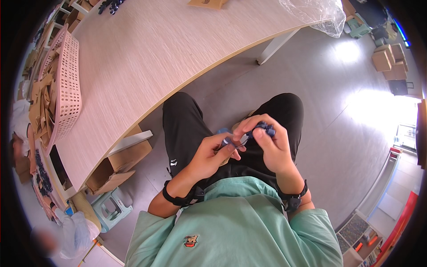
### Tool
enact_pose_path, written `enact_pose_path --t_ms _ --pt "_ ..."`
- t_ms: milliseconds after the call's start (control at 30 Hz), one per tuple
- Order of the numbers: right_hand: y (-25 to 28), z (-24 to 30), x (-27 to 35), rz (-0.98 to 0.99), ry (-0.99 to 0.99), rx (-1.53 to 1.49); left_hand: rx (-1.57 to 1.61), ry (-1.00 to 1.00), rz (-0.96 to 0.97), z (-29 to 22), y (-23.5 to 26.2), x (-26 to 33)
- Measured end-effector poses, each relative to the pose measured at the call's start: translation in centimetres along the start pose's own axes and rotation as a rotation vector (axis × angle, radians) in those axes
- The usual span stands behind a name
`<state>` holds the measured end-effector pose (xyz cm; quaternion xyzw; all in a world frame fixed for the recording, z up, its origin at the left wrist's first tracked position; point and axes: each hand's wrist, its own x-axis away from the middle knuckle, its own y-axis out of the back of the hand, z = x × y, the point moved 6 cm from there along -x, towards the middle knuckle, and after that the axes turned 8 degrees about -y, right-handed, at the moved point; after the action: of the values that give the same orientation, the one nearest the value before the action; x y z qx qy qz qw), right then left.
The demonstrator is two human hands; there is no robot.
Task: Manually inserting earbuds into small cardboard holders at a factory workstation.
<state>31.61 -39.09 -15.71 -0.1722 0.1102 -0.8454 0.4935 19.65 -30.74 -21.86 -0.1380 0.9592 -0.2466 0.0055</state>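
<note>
Both hands meet above my lap. My left hand [212, 154] pinches a small dark blue piece with a pale band [227, 141] between thumb and fingers. In my right hand [273, 149] is a dark blue bundle [267, 129] of small rounded parts, gripped by the thumb and curled fingers. A thin dark strand [242, 143] runs between the two hands. The exact kind of these parts is too small to make out, and the fingers hide some of them. A similar dark blue bunch [111, 6] lies at the far left of the table.
The wood-grain table [155, 53] curves across in front of me. A pink basket [69, 84] with brown cardboard pieces stands at its left. Clear plastic wrap [327, 20] hangs over the right edge. An open carton [118, 167] and a stool [111, 209] are at left, near other people.
</note>
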Motion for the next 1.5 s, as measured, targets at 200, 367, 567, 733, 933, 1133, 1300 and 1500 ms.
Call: enact_pose_path --t_ms 200,367,567,733,933,1133,1300,1500 --pt "-1.6 1.2 0.0 0.069 0.152 0.561 -0.086 0.05 -0.001 0.4 0.6 0.3" --pt "-1.6 1.1 -0.1 0.054 0.191 0.622 -0.093 0.041 -0.056 -0.8 0.1 0.0" --pt "-1.7 0.7 0.0 0.066 0.152 0.673 -0.218 0.02 -0.072 -1.0 0.4 -0.1" --pt "-1.9 0.6 0.0 0.08 0.191 0.742 -0.281 -0.012 -0.044 -1.3 0.4 -0.3" --pt "-2.2 0.9 0.0 0.131 0.325 0.782 -0.206 0.101 -0.057 -1.2 0.6 0.0" --pt "-2.2 1.3 0.0 0.172 0.299 0.821 -0.175 0.056 0.012 -1.7 0.0 -0.3" --pt "-2.8 1.6 0.1 0.211 0.316 0.935 -0.298 -0.011 0.077 -1.5 0.1 -0.3" --pt "-1.3 1.7 0.0 0.09 0.292 0.828 -0.33 -0.03 0.1 -2.8 -0.4 -0.6"
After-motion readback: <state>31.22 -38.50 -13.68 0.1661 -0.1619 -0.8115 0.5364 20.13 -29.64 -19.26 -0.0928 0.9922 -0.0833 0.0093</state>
